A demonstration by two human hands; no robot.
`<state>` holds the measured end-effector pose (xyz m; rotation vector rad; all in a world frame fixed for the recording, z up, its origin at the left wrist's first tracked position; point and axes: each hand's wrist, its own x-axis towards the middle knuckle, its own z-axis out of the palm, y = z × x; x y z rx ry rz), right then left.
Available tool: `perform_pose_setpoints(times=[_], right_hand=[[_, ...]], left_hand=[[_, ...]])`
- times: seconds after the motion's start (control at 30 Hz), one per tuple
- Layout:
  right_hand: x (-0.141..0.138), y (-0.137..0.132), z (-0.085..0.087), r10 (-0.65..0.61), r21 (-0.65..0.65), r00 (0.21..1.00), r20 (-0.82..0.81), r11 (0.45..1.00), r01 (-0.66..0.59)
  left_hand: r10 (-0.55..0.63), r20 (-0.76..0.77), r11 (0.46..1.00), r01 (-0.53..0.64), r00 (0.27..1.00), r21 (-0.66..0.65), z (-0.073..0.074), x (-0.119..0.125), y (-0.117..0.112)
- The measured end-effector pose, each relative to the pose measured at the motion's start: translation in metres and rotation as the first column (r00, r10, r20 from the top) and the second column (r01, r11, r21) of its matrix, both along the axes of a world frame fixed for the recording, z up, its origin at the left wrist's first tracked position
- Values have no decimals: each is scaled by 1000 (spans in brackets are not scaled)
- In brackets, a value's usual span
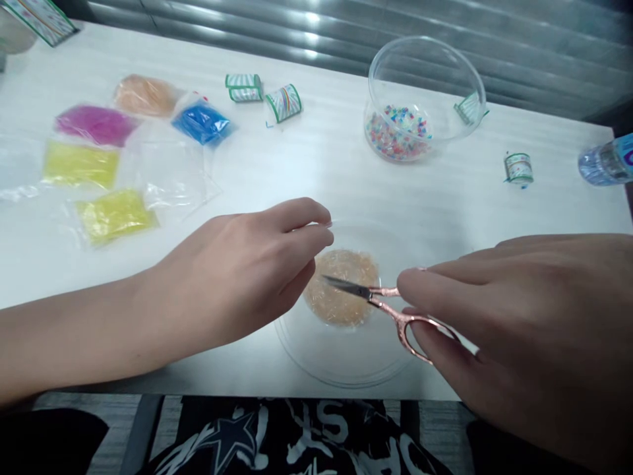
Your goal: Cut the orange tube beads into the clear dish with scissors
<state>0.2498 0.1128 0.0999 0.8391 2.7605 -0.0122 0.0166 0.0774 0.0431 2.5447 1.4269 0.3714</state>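
My right hand (519,330) grips small rose-gold scissors (380,303), their blades pointing left over a clear bowl (346,359) that holds pale orange beads (341,290). My left hand (247,277) hovers at the bowl's left rim, thumb and fingers pinched together near the blade tips. What they pinch is too thin or too clear to make out.
Bags of beads lie at the left: pink (93,124), orange (146,95), blue (202,123), two yellow (82,163) (115,214). A second clear bowl (425,72) of mixed beads stands at the back. Small spools (283,103) (518,168) and a water bottle (606,160) lie around.
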Motion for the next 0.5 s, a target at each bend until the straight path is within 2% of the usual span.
perform_pose_setpoints(times=[0.1,0.17,0.23,0.4,0.43,0.5], right_hand=[[-2,-3,2,34,-150,999,-33,988,-39],[-4,-2,1,33,-200,999,-27,979,-38],[-5,-1,-2,37,-162,999,-21,986,-40],[1,4,-7,7,74,999,-47,997,-3],[2,4,-6,4,73,999,-36,997,-1],[2,3,-4,24,-9,999,-27,1000,-24]], left_hand=[[19,-22,999,-20,1000,-29,2,1,0],[11,-12,1000,-11,1000,-9,2,1,1],[-9,7,1000,9,1000,18,0,0,1],[-12,12,1000,12,1000,29,-5,-3,1],[-20,16,999,19,1000,34,-5,-3,1],[-35,20,999,34,999,37,-4,-2,1]])
